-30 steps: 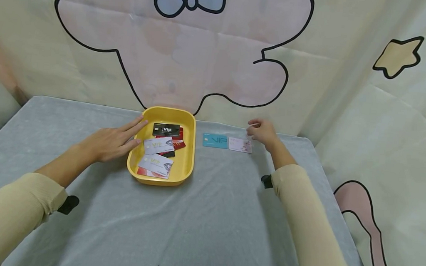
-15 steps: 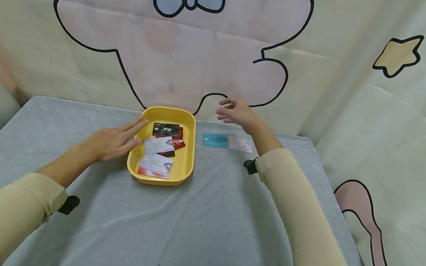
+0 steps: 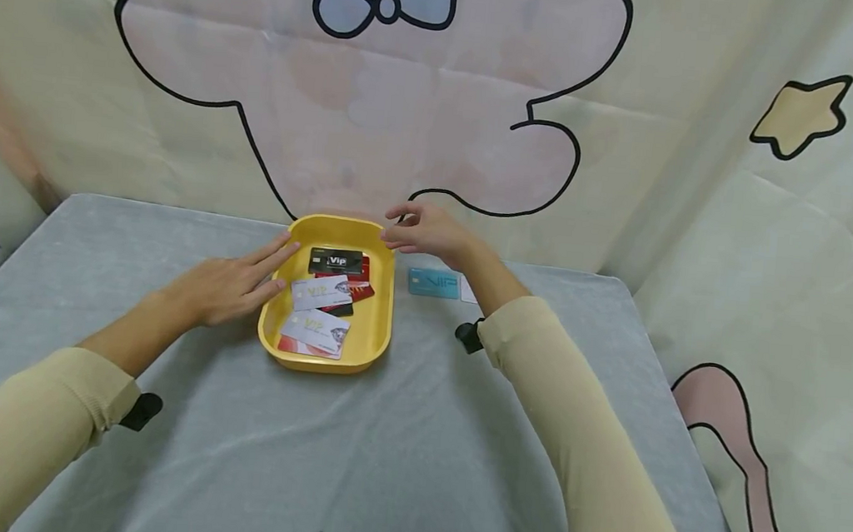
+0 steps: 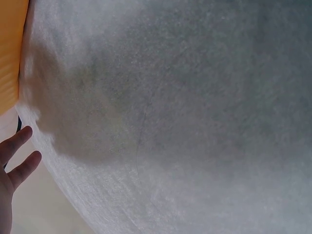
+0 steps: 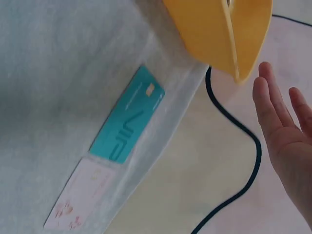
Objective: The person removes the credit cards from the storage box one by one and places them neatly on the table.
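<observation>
A yellow tray (image 3: 367,341) stands on the cloth near the back edge and holds several overlapping cards. Among them are a black VIP card (image 3: 335,261), a white VIP card (image 3: 319,293) and another white one (image 3: 314,329). My left hand (image 3: 225,288) rests with extended fingers against the tray's left rim. Near the tray's back right corner is my right hand (image 3: 429,231), fingers loosely bent and holding nothing. To the right of the tray lie a teal VIP card (image 5: 127,114) and a pale pink patterned card (image 5: 80,195), which my right forearm partly covers in the head view.
Grey-blue cloth (image 3: 351,460) covers the table. Right behind the back edge hangs a cream fabric backdrop (image 3: 636,82) with cartoon outlines, and it continues along the right side.
My right hand has moved left from beside the pale pink card, over the teal card, to the tray's back right corner. The left hand, tray and cards have stayed in place.
</observation>
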### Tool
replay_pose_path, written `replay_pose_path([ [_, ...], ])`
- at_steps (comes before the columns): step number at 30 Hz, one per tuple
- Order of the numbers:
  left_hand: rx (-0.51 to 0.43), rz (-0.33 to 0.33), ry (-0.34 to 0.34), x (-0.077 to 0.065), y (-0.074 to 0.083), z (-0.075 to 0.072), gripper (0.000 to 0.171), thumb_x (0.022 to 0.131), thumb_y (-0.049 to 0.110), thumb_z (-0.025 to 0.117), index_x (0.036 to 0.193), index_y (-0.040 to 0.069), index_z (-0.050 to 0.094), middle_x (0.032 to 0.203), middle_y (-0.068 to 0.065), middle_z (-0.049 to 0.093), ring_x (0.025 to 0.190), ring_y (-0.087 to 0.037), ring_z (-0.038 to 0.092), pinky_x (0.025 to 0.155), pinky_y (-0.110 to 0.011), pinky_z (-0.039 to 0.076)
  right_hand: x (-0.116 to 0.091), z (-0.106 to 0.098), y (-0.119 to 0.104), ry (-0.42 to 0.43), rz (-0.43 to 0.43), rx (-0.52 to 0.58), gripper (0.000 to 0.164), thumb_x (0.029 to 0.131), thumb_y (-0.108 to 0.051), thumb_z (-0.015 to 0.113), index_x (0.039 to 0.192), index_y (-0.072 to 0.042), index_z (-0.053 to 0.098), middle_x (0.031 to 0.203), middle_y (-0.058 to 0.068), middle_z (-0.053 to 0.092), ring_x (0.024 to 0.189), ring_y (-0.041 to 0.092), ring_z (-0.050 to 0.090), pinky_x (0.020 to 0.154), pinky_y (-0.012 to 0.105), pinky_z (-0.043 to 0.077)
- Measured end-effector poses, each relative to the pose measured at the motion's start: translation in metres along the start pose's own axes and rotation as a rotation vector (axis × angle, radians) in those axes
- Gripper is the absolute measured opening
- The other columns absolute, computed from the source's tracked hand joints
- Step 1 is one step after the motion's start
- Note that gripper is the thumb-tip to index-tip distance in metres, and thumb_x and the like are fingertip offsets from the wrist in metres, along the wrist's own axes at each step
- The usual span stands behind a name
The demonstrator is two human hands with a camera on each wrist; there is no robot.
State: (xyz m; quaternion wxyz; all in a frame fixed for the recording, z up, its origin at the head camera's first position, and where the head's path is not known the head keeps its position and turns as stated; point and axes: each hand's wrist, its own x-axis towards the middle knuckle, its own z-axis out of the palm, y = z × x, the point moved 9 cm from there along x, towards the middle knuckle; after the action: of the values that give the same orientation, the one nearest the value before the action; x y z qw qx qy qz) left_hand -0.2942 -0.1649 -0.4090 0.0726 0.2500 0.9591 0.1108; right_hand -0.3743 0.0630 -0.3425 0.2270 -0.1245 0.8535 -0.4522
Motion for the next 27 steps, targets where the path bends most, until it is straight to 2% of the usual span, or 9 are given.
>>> replay_pose_path([
  [7, 0.005, -0.012, 0.013, -0.001, -0.001, 0.0, 0.066, 0.106, 0.045, 0.033, 0.161, 0.017, 0.011, 0.168, -0.008, 0.003, 0.118, -0.042, 0.059, 0.09, -0.056, 0.048, 0.005, 0.031, 0.003, -0.132, 0.076, 0.009, 0.062, 0.091, -0.025, 0.074, 0.143, -0.004, 0.047, 0.126, 0.014, 0.057, 0.118, 0.032, 0.062, 0.098, 0.039, 0.051],
  [10, 0.006, -0.013, 0.007, -0.001, -0.001, 0.001, 0.066, 0.106, 0.046, 0.033, 0.161, 0.017, 0.011, 0.168, -0.008, 0.004, 0.119, -0.042, 0.059, 0.09, -0.056, 0.048, 0.005, 0.04, 0.006, -0.156, 0.113, 0.03, 0.064, 0.091, -0.025, 0.075, 0.144, -0.005, 0.046, 0.131, 0.012, 0.056, 0.12, 0.033, 0.06, 0.1, 0.04, 0.049],
  [14, 0.003, -0.009, 0.003, 0.0, -0.001, 0.002, 0.066, 0.106, 0.046, 0.032, 0.161, 0.016, 0.012, 0.167, -0.009, 0.004, 0.119, -0.042, 0.058, 0.092, -0.057, 0.047, 0.005, 0.052, 0.007, -0.19, 0.14, 0.053, 0.064, 0.092, -0.024, 0.072, 0.145, -0.004, 0.043, 0.133, 0.017, 0.056, 0.12, 0.037, 0.059, 0.1, 0.042, 0.048],
  [19, -0.002, -0.003, 0.006, -0.001, 0.0, 0.001, 0.065, 0.106, 0.046, 0.032, 0.161, 0.016, 0.012, 0.167, -0.009, 0.004, 0.121, -0.043, 0.057, 0.093, -0.058, 0.046, 0.006, 0.065, 0.007, -0.225, 0.185, 0.02, 0.063, 0.096, -0.026, 0.067, 0.148, -0.005, 0.039, 0.137, 0.024, 0.051, 0.116, 0.038, 0.06, 0.1, 0.043, 0.049],
  [27, 0.0, 0.014, 0.021, -0.001, 0.0, 0.0, 0.064, 0.107, 0.044, 0.032, 0.161, 0.017, 0.012, 0.167, -0.009, 0.005, 0.119, -0.042, 0.059, 0.092, -0.058, 0.047, 0.008, 0.08, 0.002, -0.307, 0.244, -0.033, 0.066, 0.096, -0.03, 0.067, 0.15, -0.008, 0.037, 0.139, 0.022, 0.05, 0.118, 0.038, 0.059, 0.099, 0.044, 0.049],
])
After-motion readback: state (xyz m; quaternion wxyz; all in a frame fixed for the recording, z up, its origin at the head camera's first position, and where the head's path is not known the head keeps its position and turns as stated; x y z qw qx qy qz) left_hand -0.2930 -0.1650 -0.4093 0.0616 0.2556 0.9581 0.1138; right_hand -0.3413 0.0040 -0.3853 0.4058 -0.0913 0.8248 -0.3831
